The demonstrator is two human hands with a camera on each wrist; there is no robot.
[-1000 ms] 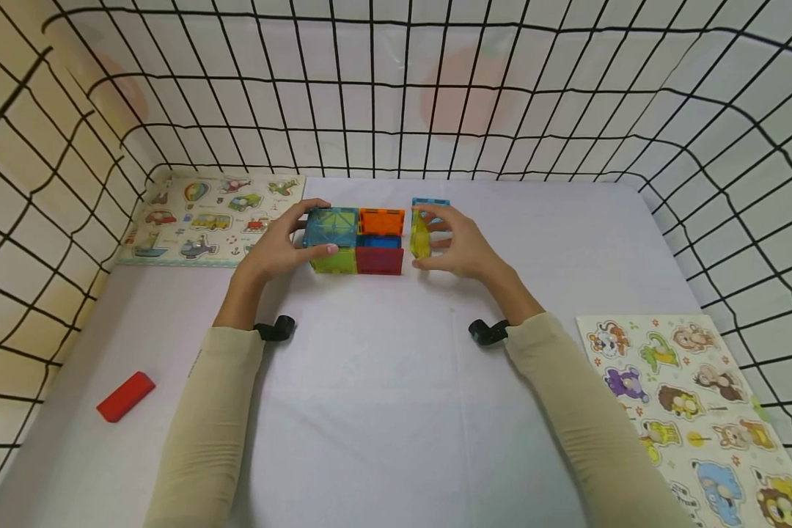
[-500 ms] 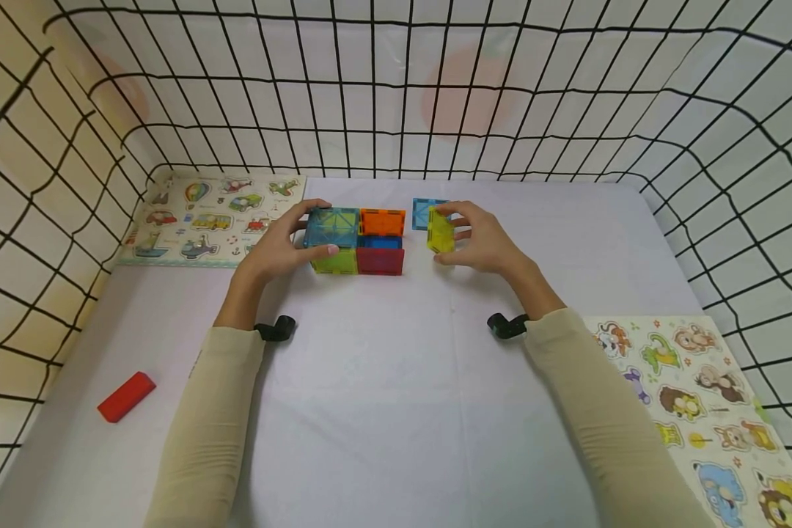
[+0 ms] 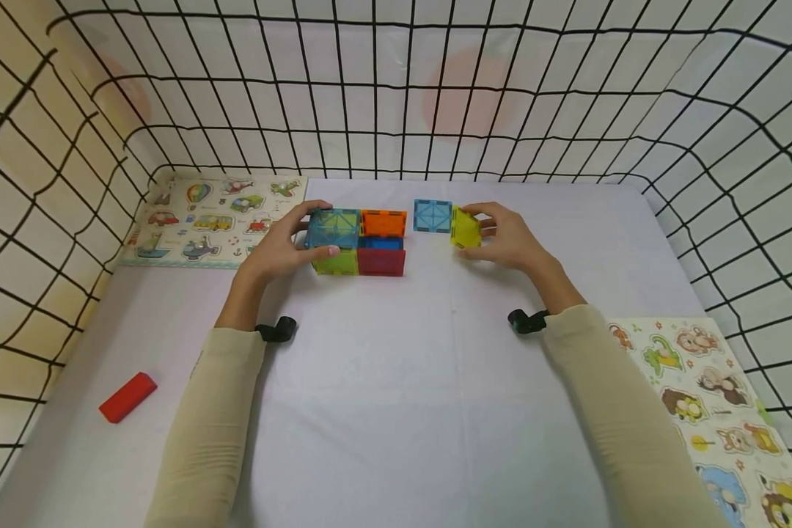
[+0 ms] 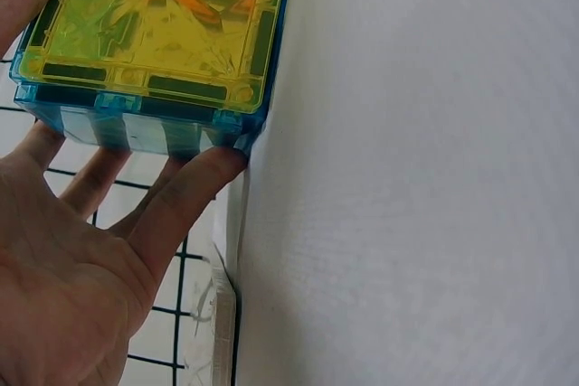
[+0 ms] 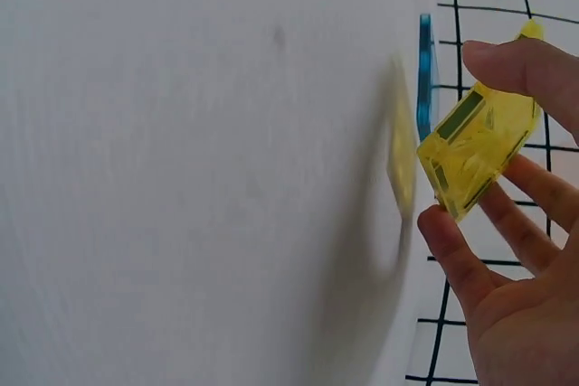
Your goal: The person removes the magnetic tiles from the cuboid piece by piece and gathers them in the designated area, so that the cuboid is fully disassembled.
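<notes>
My left hand [image 3: 273,253] grips the left cube of a magnetic tile structure [image 3: 333,229], thumb along the front and fingers at the back. That cube has a teal top and a yellow-green front tile [image 3: 336,262]. Joined on its right is an open-topped section with an orange tile [image 3: 383,222] at the back and a red tile [image 3: 380,262] in front. My right hand [image 3: 511,238] pinches a yellow magnetic tile [image 5: 479,142] by its edges, between thumb and fingers. Just left of it, a light blue tile [image 3: 432,215] lies flat on the table.
A red block [image 3: 128,397] lies at the front left of the white table. A vehicle puzzle board [image 3: 204,220] is at the back left, and an animal puzzle board [image 3: 719,381] at the right, partly under the right sleeve. Black wire mesh [image 3: 402,88] borders the back and sides.
My right hand has moved right with the yellow tile, away from the structure, turning its face more toward the head camera. The light blue tile is now fully uncovered. The left hand stays put.
</notes>
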